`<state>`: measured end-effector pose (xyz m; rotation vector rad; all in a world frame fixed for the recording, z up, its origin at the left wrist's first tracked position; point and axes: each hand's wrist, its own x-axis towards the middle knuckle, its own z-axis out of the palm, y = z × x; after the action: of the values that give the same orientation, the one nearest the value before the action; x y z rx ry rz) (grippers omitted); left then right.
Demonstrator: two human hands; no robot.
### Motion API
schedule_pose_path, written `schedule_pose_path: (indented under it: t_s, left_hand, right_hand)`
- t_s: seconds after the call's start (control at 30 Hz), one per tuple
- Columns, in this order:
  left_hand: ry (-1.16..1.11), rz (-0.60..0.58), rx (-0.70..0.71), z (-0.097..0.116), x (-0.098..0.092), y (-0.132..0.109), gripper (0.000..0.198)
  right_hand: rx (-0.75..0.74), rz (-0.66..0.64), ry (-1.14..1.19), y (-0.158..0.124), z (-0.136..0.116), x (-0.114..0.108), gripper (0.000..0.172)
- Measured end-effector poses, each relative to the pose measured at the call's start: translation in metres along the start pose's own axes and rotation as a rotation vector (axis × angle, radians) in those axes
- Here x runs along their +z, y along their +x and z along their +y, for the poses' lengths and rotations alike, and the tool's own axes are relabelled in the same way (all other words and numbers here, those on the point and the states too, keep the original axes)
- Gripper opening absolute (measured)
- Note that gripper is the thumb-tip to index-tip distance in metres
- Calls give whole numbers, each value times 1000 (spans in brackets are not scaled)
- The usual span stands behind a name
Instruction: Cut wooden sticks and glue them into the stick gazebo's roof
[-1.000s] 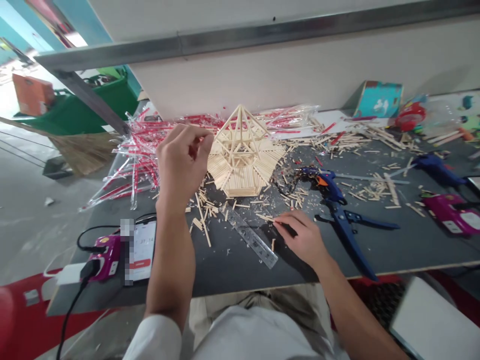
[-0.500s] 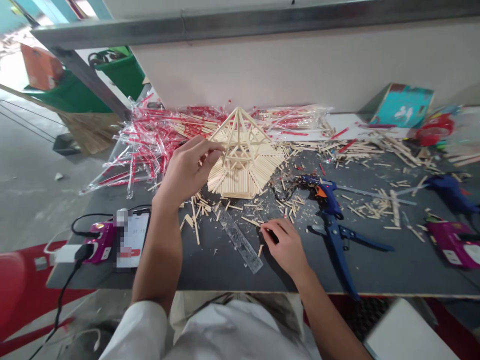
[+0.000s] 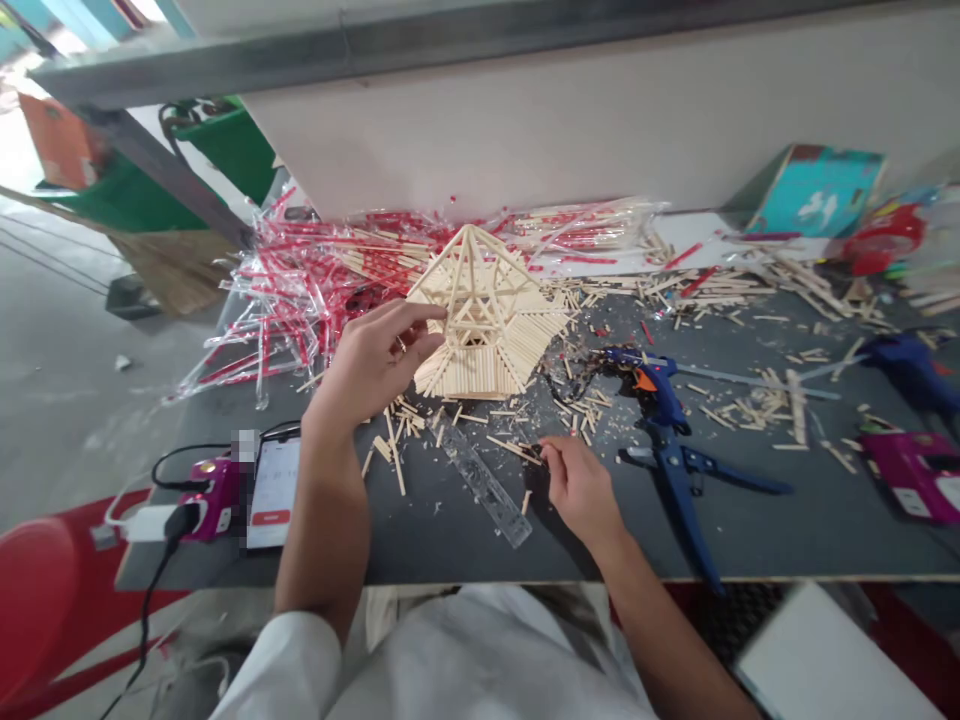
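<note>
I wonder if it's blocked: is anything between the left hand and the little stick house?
Nothing visible. The left hand has its fingers right at the left edge of the stick house; loose stick bits lie lower, on the table.

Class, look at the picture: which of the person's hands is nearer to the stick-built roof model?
Left. The left hand is against the left edge of the stick model. The right hand lies apart from it, nearer the person, beside the clear ruler.

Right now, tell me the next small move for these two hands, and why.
Probably lift the loose stick toward the stick model: the right hand pinches its end on the table beside the ruler, while the left hand touches the model's frame.
</note>
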<state>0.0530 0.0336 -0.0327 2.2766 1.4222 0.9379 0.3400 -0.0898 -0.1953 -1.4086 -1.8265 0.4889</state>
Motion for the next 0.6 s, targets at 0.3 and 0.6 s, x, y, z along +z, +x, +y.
schedule_pose_path:
  t_s: [0.3,0.6]
  left_hand:
    - [11,27,-15,1,-8,-3,29]
    - [120,111,74,28,-24,-21,22]
  right_hand:
    - [86,208,26,-3,10,-3,23]
    - [80,373,18,14,-8,-26,22]
